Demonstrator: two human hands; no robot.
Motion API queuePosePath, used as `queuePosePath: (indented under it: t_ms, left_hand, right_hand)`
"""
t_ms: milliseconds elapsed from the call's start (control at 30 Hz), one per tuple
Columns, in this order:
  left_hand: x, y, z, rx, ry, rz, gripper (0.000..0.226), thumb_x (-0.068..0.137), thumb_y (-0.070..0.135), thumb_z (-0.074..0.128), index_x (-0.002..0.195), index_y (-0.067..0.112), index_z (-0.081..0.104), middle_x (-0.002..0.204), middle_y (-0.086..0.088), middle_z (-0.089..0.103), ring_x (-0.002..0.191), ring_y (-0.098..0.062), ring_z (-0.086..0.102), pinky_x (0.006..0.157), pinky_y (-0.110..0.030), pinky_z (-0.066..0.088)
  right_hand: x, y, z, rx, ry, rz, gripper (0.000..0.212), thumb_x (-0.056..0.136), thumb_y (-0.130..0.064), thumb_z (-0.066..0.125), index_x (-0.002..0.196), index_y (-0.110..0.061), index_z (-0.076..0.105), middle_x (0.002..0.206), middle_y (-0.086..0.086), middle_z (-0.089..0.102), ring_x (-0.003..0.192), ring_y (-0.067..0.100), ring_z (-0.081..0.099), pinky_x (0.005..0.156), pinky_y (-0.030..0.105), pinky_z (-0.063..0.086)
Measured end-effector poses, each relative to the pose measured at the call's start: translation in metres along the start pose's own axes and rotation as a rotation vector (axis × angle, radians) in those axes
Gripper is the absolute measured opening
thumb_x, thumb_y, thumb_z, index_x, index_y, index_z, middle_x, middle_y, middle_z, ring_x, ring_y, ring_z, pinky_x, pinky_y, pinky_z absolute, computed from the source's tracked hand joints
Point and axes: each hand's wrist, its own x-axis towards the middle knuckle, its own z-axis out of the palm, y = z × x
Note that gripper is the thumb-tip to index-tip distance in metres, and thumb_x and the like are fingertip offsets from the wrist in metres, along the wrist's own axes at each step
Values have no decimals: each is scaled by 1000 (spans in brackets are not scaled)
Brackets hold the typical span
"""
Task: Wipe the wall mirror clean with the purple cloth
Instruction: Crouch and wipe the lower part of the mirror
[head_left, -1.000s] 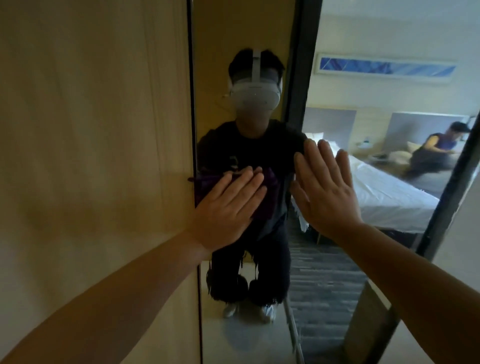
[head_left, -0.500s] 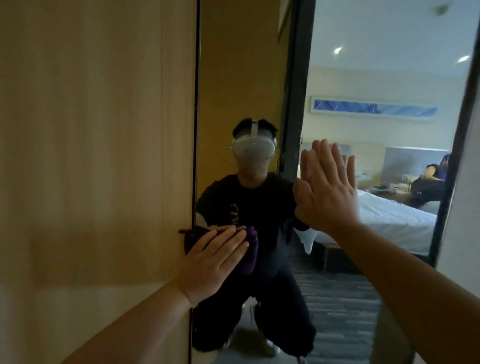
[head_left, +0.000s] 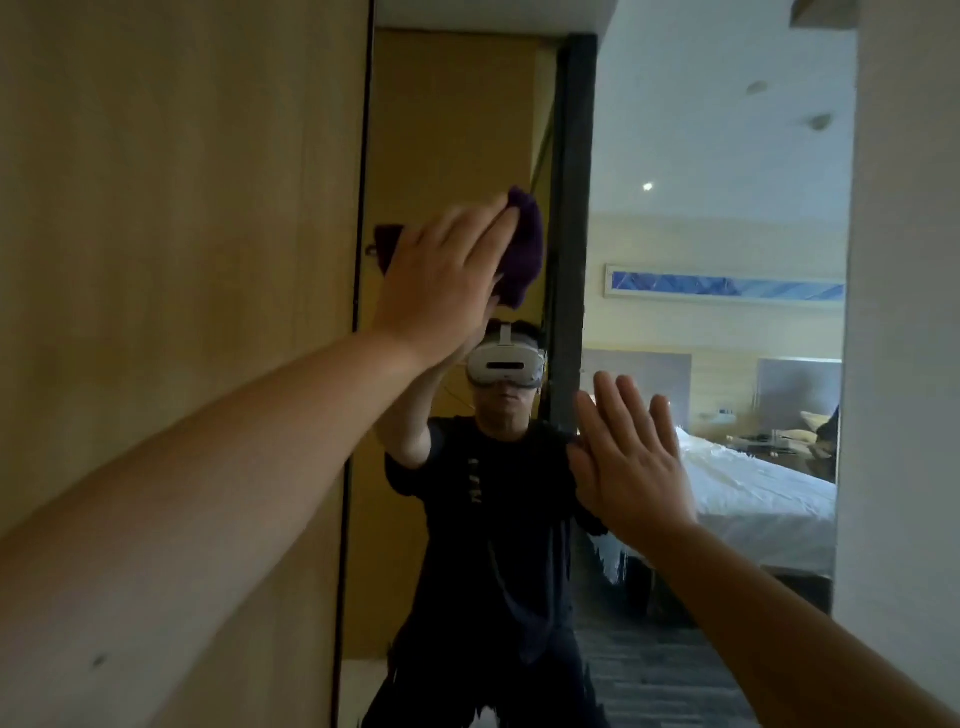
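The tall wall mirror (head_left: 701, 156) fills the middle and right of the head view, edged by a thin dark frame on its left. My left hand (head_left: 441, 280) presses the purple cloth (head_left: 522, 249) flat against the upper left part of the glass, above the reflected headset. Most of the cloth is hidden under my palm; a bunched end sticks out past my fingertips. My right hand (head_left: 628, 462) rests flat on the glass lower down and to the right, fingers spread and pointing up, with nothing in it.
A wooden wall panel (head_left: 171, 208) runs along the mirror's left side. A pale wall (head_left: 904, 364) borders the mirror on the right. The glass reflects me in dark clothes, a white bed, a dark door frame and a long blue picture.
My left hand has swept the cloth upward along the mirror's left part, from chest height to above the reflected head. My right hand has stayed flat on the glass.
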Motion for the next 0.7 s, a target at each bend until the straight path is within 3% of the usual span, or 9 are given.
queuePosePath:
  t_ms: [133,200,267,400,533,633,700]
  left_hand:
    - [78,-2,16,-46,-167,-57,52,104,32,38,152,10,34,160,-10,30,147,-30,27,117,-47,25]
    - [86,0,34,-50,-250,-23,55,106,36,34,155,12,26,164,-8,18,151,-27,15,122,-46,16]
    - [74,7,46,-36,-233,7,57,105,41,33,155,13,27,165,-8,18,151,-27,15,123,-46,16]
    - [-12,49,51,-77,-174,169,60,101,41,43,151,9,36,160,-11,29,148,-29,26,119,-48,24]
    - [-134,102,50,-104,-237,258,64,101,41,48,153,7,31,160,-14,29,149,-32,24,118,-50,25]
    - [-211,134,46,-83,-322,303,68,97,38,50,154,10,27,162,-12,24,151,-31,18,116,-50,27]
    - [-240,146,47,-86,-304,312,63,97,34,53,152,12,34,161,-10,27,150,-32,21,115,-50,28]
  right_hand:
    - [-1,3,5,-3,89,-33,59,102,-47,31,153,-18,26,163,9,18,153,28,10,121,55,12]
    - [-2,5,9,-3,125,-48,58,101,-45,33,152,-17,30,162,9,21,152,29,13,121,56,14]
    - [-2,5,11,9,162,-59,57,101,-44,35,151,-16,34,161,9,24,152,29,15,121,56,16]
    - [-6,12,10,133,247,-87,53,102,-36,41,149,-13,40,160,9,30,151,27,20,122,55,16]
    - [-1,37,-5,58,201,20,61,102,-35,43,157,-19,22,165,4,8,154,23,2,124,44,-4]
    - [4,47,-11,-6,220,81,59,101,-37,43,155,-17,26,164,7,15,154,24,4,124,46,-3]
    - [5,52,-12,-32,174,82,57,102,-39,37,154,-16,28,164,9,17,154,25,4,124,48,-2]
